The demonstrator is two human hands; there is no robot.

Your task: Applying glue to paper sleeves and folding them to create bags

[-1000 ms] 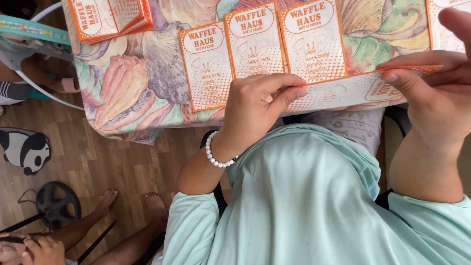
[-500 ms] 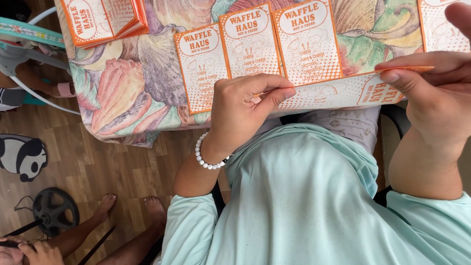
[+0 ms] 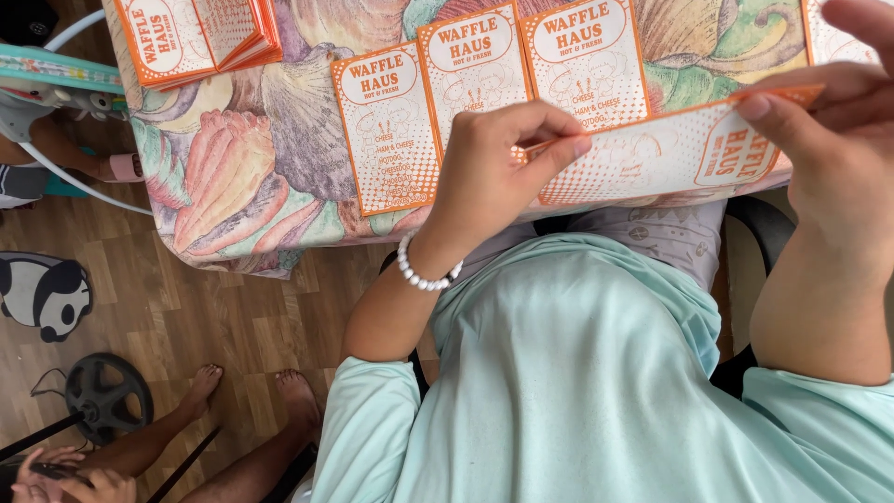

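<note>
Head view, left hand: my left hand (image 3: 489, 172) pinches the near-left edge of an orange-and-white paper sleeve (image 3: 652, 154), thumb and forefinger closed on it. A white bead bracelet (image 3: 421, 272) sits at the wrist.
Head view, right hand: my right hand (image 3: 829, 149) closes on the sleeve's other end, thumb under, fingers over the top corner. Both grips are shut on the same piece.
Sleeve position: it is held just off the table edge, above my lap, stretched lengthwise between the two hands. I judge the two-ended grip keeps the thin paper taut and flat enough to work its edge.
Laid-out pieces: three flat printed sleeves (image 3: 484, 102) lie side by side on the shell-patterned tablecloth (image 3: 242, 158), touching or nearly so, just beyond my hands and within easy reach.
Stack: a pile of the same orange sleeves (image 3: 200, 37) sits at the far-left corner, well apart from my hands.
Floor side: a panda-shaped mat (image 3: 42, 293), a dark round fan base (image 3: 107, 396), and another person's bare feet (image 3: 247, 391) and hands at the lower left.
Hidden: my right fingertips are cut off at the frame's edge; the sleeve's underside and any fold line I cannot make out. My mint shirt (image 3: 577, 391) blocks my lap.
</note>
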